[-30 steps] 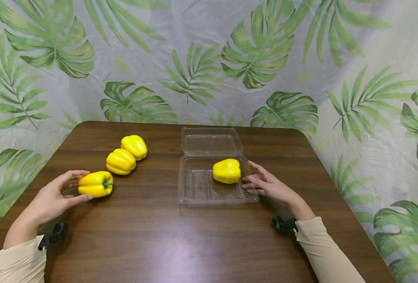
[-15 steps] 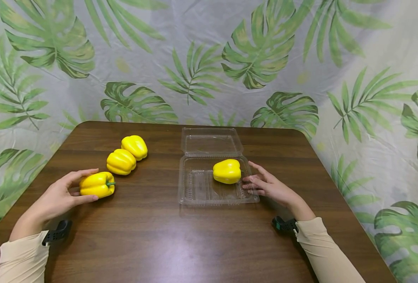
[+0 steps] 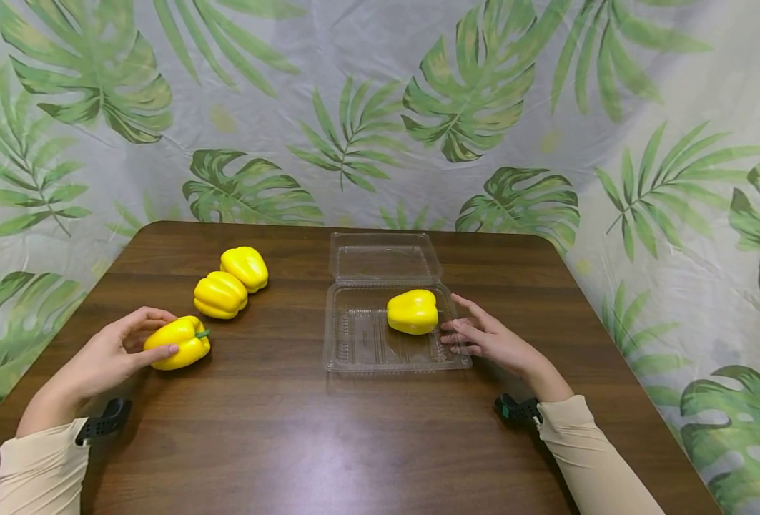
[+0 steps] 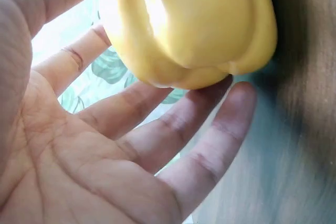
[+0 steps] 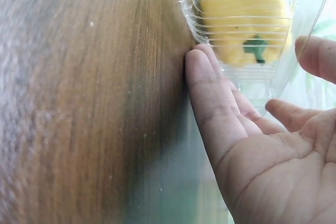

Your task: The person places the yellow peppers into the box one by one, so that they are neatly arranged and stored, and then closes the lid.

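Observation:
On the table's left side, my left hand (image 3: 99, 361) holds a yellow bell pepper (image 3: 189, 347) with a green stem, thumb on its near side. In the left wrist view the fingers curve behind this bell pepper (image 4: 210, 19). My right hand (image 3: 495, 343) is at the right wall of a clear plastic clamshell container (image 3: 357, 340), whose lid (image 3: 385, 256) lies folded back. Its fingers are loosely spread in the right wrist view and hold nothing. Another yellow bell pepper (image 3: 412, 312) lies inside the container, its stem toward my right hand.
Two more yellow bell peppers, a nearer one (image 3: 220, 295) and a farther one (image 3: 244, 268), lie close together beyond my left hand. All stand on a dark brown wooden table (image 3: 277, 436). A leaf-patterned cloth (image 3: 367, 107) hangs behind it.
My left hand first shifted slightly right with the bell pepper. Since then the pepper has tilted, stem end now pointing up and right, and the thumb lies over it. My right hand stays still.

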Demonstrator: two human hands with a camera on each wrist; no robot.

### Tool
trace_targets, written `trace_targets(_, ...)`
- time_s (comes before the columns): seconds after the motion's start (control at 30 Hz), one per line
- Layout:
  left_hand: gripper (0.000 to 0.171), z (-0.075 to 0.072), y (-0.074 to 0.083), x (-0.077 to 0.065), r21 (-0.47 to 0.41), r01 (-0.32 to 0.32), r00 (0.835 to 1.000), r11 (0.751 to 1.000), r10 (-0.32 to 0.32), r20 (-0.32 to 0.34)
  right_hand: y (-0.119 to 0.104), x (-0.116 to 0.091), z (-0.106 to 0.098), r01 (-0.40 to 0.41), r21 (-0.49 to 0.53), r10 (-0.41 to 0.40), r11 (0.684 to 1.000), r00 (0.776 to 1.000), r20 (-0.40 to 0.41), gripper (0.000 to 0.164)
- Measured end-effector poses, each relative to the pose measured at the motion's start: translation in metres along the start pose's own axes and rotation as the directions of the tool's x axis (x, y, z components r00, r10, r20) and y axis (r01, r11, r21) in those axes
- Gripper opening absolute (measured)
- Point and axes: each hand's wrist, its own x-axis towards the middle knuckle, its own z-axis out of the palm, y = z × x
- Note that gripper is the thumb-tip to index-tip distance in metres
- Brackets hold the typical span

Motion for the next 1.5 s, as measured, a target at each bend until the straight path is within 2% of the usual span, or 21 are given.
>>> trace_targets(0.1,0.047,0.001,0.000,0.002,-0.032,-0.021,0.999,0.999,0.022,0.026,0.000,0.000,0.000,-0.003,-0.001,0.003,1.000,1.000,-0.002,0.076)
trace_targets(0.23,0.050,0.001,0.002,0.003,-0.032,-0.027,0.998,0.999,0.029,0.053,0.000,0.000,0.000,-0.001,-0.002,0.001,1.000,1.000,0.000,0.076)
trace_targets(0.53,0.057,0.001,0.007,0.001,0.038,-0.001,0.999,0.999,-0.001,0.052,-0.001,0.001,0.001,-0.014,0.003,0.014,1.000,1.000,-0.009,0.075)
trace_targets(0.97,0.058,0.000,0.012,0.002,0.050,0.012,0.999,0.999,-0.015,0.049,-0.001,0.000,0.000,-0.015,0.002,0.015,1.000,1.000,-0.009,0.073)
trace_targets(1.5,0.057,-0.005,0.024,0.007,0.084,-0.046,0.998,0.995,0.043,0.038,-0.002,-0.001,0.000,0.014,-0.003,-0.014,1.000,1.000,0.005,0.073)
